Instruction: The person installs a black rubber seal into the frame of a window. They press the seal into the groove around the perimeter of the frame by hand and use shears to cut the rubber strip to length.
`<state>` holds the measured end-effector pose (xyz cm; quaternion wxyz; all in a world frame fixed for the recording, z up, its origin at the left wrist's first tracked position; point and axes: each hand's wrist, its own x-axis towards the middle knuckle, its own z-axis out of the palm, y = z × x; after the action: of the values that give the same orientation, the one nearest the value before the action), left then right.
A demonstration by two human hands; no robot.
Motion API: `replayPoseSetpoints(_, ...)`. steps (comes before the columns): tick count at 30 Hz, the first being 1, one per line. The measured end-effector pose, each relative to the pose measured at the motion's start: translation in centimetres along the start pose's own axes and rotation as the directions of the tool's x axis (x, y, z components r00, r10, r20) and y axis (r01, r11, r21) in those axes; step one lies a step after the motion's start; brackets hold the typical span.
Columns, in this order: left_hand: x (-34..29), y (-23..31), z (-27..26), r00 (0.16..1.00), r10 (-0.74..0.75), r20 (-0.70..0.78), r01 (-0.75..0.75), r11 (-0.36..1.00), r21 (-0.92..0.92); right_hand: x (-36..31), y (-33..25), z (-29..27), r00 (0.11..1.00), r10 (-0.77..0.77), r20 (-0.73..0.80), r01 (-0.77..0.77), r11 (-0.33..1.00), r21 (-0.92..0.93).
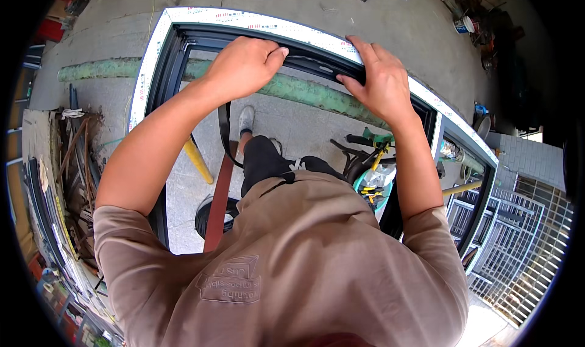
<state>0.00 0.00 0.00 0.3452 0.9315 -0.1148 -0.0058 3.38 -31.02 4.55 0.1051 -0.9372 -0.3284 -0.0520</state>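
A dark window frame (262, 21), its outer face covered in white printed protective film, lies in front of me. My left hand (248, 67) is closed at the inner groove of its far rail, thumb pressed to the forefinger on a black rubber strip (225, 124). The strip dangles below my left wrist; its part inside the fist is hidden. Farther right, my right hand (381, 82) grips the same rail, fingers over the filmed top and thumb on the dark inner side.
Beneath the frame runs a green pipe (311, 95). A yellow leg (198, 161), a black coil (204, 216) and a teal bucket (384, 194) with tools are below. Scrap and profiles (79, 152) pile up at left; metal grilles (506, 231) lie at right.
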Motion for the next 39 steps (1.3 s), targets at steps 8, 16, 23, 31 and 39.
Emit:
replayPoseSetpoints(8,-0.2,-0.1,0.9,1.000,-0.018,-0.011,0.018,1.000,-0.020,-0.2,-0.1,1.5,0.993,-0.031,-0.115,0.008,0.981,-0.194)
replayPoseSetpoints(16,-0.2,-0.7,1.7,0.993,0.031,-0.110,-0.030,0.999,0.014,0.2,-0.9,1.3,0.993,-0.021,-0.112,0.006,0.991,-0.132)
replayPoseSetpoints(23,-0.6,-0.6,1.2,0.999,-0.016,-0.028,0.015,0.999,-0.050,-0.8,2.5,-3.4,0.982,0.015,0.190,-0.034,0.994,0.101)
replayPoseSetpoints(31,-0.4,-0.4,1.2,0.998,0.034,-0.044,-0.036,0.998,-0.047,-3.9,2.4,-3.4,0.990,0.128,0.066,-0.119,0.985,-0.122)
replayPoseSetpoints(39,-0.7,-0.1,1.1,1.000,-0.010,-0.024,0.009,0.999,-0.039,-4.4,3.7,-1.4,0.998,0.054,-0.017,-0.057,0.980,-0.193)
